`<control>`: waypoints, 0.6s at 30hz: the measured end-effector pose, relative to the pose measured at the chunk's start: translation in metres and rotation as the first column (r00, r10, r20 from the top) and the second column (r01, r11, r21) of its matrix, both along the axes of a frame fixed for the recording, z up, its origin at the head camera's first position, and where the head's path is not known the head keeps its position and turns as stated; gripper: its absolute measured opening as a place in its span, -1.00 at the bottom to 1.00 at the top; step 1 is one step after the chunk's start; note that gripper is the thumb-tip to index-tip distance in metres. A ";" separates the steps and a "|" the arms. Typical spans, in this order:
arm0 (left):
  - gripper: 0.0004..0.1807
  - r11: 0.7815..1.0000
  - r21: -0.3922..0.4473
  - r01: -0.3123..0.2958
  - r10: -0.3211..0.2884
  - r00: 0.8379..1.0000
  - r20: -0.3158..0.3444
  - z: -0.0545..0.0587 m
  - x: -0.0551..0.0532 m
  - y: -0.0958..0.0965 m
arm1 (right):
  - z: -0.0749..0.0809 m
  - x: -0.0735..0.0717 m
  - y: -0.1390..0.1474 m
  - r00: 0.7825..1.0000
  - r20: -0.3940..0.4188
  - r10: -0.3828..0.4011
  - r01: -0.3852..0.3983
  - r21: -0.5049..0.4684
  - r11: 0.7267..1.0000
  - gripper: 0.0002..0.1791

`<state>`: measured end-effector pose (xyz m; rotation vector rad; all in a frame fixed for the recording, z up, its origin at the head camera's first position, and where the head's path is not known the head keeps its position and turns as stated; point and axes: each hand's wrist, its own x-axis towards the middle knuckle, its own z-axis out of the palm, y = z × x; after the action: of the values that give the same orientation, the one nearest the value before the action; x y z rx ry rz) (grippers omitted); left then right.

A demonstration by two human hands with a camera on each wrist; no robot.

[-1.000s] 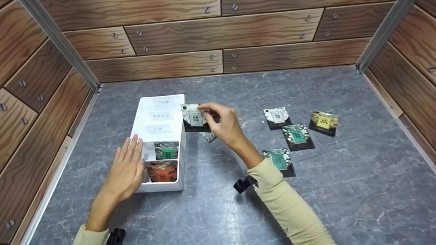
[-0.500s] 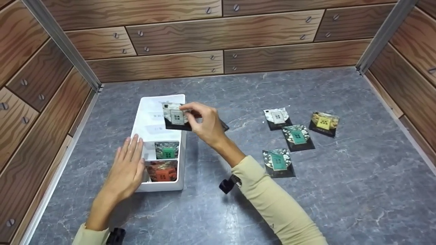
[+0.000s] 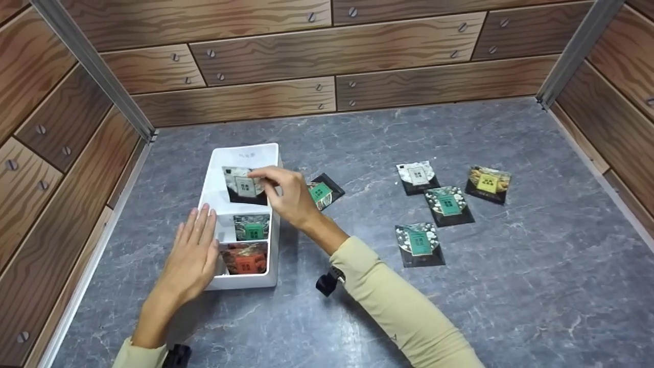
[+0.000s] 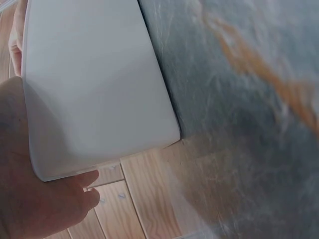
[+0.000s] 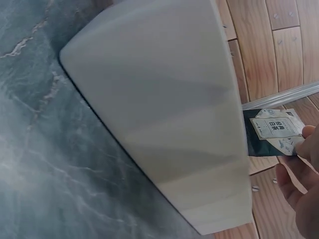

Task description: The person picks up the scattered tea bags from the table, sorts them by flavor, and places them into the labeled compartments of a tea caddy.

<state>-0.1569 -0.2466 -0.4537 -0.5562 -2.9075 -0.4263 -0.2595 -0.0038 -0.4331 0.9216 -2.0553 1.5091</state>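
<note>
My right hand (image 3: 291,197) pinches a tea sachet (image 3: 240,185) with a white label and black lower part, holding it over the long white divided box (image 3: 240,283). In the right wrist view the same sachet (image 5: 274,130) shows above the box's rim, pinched at its top edge. My left hand (image 3: 189,255) rests along the box's left side with straight fingers. Inside the box, a green-labelled sachet (image 3: 252,230) lies in one compartment and red sachets (image 3: 245,259) lie in the nearest one. The farther compartments are partly covered by the held sachet.
Beside the box, behind my right hand, lies another green-labelled sachet (image 3: 324,191). Farther right on the grey marbled table are a white sachet (image 3: 417,176), a yellow one (image 3: 488,183) and two teal-labelled ones (image 3: 449,204). Wood-patterned walls (image 3: 265,56) enclose the table.
My right hand has carried the white-labelled sachet leftward from the box's right edge to over its middle, and lower. The green sachet beside the box has come into view. My left hand stays put.
</note>
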 end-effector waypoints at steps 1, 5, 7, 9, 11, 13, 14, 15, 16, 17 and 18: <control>-0.37 1.000 0.001 -0.001 0.001 1.000 0.003 -0.001 0.000 0.000 | -0.002 0.000 -0.001 1.000 -0.002 0.005 -0.005 0.007 1.000 -0.74; -0.36 1.000 -0.006 -0.007 0.007 0.999 0.033 0.000 0.000 -0.001 | -0.008 0.000 -0.002 1.000 0.016 0.019 -0.019 0.022 1.000 -0.73; -0.36 1.000 -0.007 -0.006 0.007 0.999 0.040 0.000 -0.001 -0.001 | -0.010 0.001 -0.002 0.999 0.038 0.033 -0.035 0.039 0.999 -0.72; -0.36 1.000 -0.009 -0.005 0.006 0.999 0.037 -0.001 0.000 -0.001 | -0.010 0.002 -0.002 0.997 0.065 0.051 -0.054 0.059 0.997 -0.72; -0.36 1.000 -0.009 -0.003 0.003 1.000 0.026 -0.001 0.000 -0.001 | -0.010 0.003 -0.001 0.993 0.094 0.066 -0.074 0.083 0.994 -0.72; -0.36 1.000 -0.010 -0.003 0.003 1.000 0.021 -0.001 0.000 -0.001 | -0.011 0.004 -0.001 0.990 0.120 0.074 -0.086 0.099 0.991 -0.72; -0.36 1.000 -0.011 -0.003 0.004 1.000 0.018 -0.001 0.000 -0.001 | -0.010 0.004 0.000 0.989 0.128 0.075 -0.089 0.104 0.991 -0.73; -0.36 1.000 -0.009 -0.003 0.004 1.000 0.017 -0.001 0.000 -0.001 | -0.010 0.005 0.000 0.988 0.134 0.074 -0.089 0.107 0.990 -0.74; -0.36 1.000 -0.009 -0.005 0.005 1.000 0.018 -0.001 0.000 -0.001 | -0.010 0.005 0.001 0.988 0.138 0.074 -0.089 0.107 0.990 -0.74; -0.36 1.000 -0.009 -0.007 0.007 1.000 0.022 -0.001 0.000 -0.001 | -0.009 0.006 0.002 0.988 0.139 0.072 -0.087 0.106 0.991 -0.74; -0.36 1.000 -0.010 -0.008 0.009 1.000 0.027 -0.001 0.000 -0.001 | -0.009 0.006 0.003 0.988 0.138 0.070 -0.085 0.106 0.991 -0.74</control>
<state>-0.1570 -0.2480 -0.4551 -0.5433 -2.9385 -0.4226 -0.2530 -0.0012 -0.4419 0.9763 -2.2433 1.5477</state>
